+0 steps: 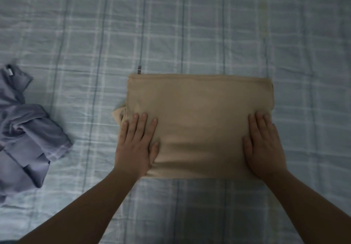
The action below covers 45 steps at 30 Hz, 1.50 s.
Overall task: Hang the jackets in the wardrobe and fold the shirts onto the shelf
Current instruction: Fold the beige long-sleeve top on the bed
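Pale blue checked bed sheet [190, 25] fills the head view, lightly creased, dim light. On it, right of centre: tan cotton shirt folded into a flat rectangle [199, 122], long edges running left to right, a small flap of its fabric sticking out at the left edge. At the far left of the bed, well apart from the tan shirt: crumpled lavender-grey shirt [24, 133], unfolded, white label showing near its top. Left hand [137, 143] lies palm down on the folded shirt's left end; right hand [264, 145] palm down on its right end. Both grips spread flat, fingers straight, pressing the fabric, pinching nothing.
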Tool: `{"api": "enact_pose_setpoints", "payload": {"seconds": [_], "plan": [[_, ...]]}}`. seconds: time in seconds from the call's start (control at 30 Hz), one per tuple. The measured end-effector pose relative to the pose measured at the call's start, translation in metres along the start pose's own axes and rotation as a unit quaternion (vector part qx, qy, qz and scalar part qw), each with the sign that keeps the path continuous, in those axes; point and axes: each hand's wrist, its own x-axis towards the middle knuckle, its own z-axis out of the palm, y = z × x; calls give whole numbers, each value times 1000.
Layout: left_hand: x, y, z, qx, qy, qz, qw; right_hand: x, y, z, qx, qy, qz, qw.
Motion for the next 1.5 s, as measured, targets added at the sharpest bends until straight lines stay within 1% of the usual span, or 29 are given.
{"api": "enact_pose_setpoints", "payload": {"seconds": [0.1, 0.17, 0.2, 0.27, 0.33, 0.4, 0.57, 0.67, 0.77, 0.8, 0.83, 0.87, 0.9, 0.93, 0.97, 1.0, 1.03, 1.1, 1.13, 1.17, 1.23, 1.27, 1.37, 1.43, 1.5], "plan": [[-1, 5, -10, -3, 2, -18, 1000, -5, -6, -9, -34, 3, 25, 999], [-3, 16, -21, -2, 10, -18, 1000, -12, -18, -19, -40, 41, 37, 998], [-4, 26, -26, -6, 15, -1, 1000, -16, -27, -24, -34, 60, 32, 997], [-6, 53, -32, -22, 29, 49, 998, -26, -51, -25, -16, 79, -11, 997], [-10, 80, -27, -30, 30, 83, 996, -37, -75, -14, 0, 68, -67, 995], [-16, 95, -13, -25, 12, 85, 996, -46, -90, 1, -4, 42, -101, 994], [-27, 98, 19, -4, -18, 56, 998, -55, -87, 26, -31, 9, -108, 994], [-25, 99, 17, 2, -15, 62, 998, -53, -91, 22, -28, 2, -98, 995], [-25, 98, -1, -14, -23, 61, 998, -56, -100, 12, 31, 21, -68, 997], [-21, 95, -9, -22, -24, 58, 998, -58, -103, 7, 65, 34, -48, 996], [-14, 91, -20, -32, -15, 58, 998, -63, -108, 3, 114, 38, -10, 993], [-2, 85, -28, -48, 2, 67, 997, -68, -118, -8, 173, 35, 50, 983], [16, 78, -34, -64, 20, 87, 994, -73, -127, -12, 247, 28, 138, 959], [39, 69, -39, -76, 31, 112, 990, -76, -136, -14, 329, 18, 235, 914], [67, 60, -43, -87, 30, 137, 986, -77, -143, -12, 407, 1, 329, 852], [98, 52, -47, -105, 22, 149, 983, -79, -149, -7, 467, -14, 389, 794], [128, 46, -49, -120, 12, 149, 981, -82, -153, -2, 503, -42, 425, 752], [177, 38, -52, -109, 0, 143, 984, -88, -160, 9, 566, -102, 462, 675], [196, 38, -54, -96, -17, 145, 985, -88, -165, 10, 598, -102, 480, 634], [212, 39, -57, -94, -44, 149, 983, -89, -169, 7, 612, -94, 503, 603], [227, 46, -63, -93, -100, 163, 977, -87, -176, 6, 630, -97, 532, 557], [230, 51, -66, -99, -126, 165, 973, -85, -179, 6, 631, -91, 545, 544], [231, 60, -71, -103, -157, 122, 975, -83, -187, 2, 635, -66, 583, 503], [234, 62, -72, -95, -177, 76, 977, -86, -197, -1, 632, -61, 588, 501], [235, 66, -76, -73, -200, 53, 976, -89, -206, -5, 624, -64, 602, 494]]}}
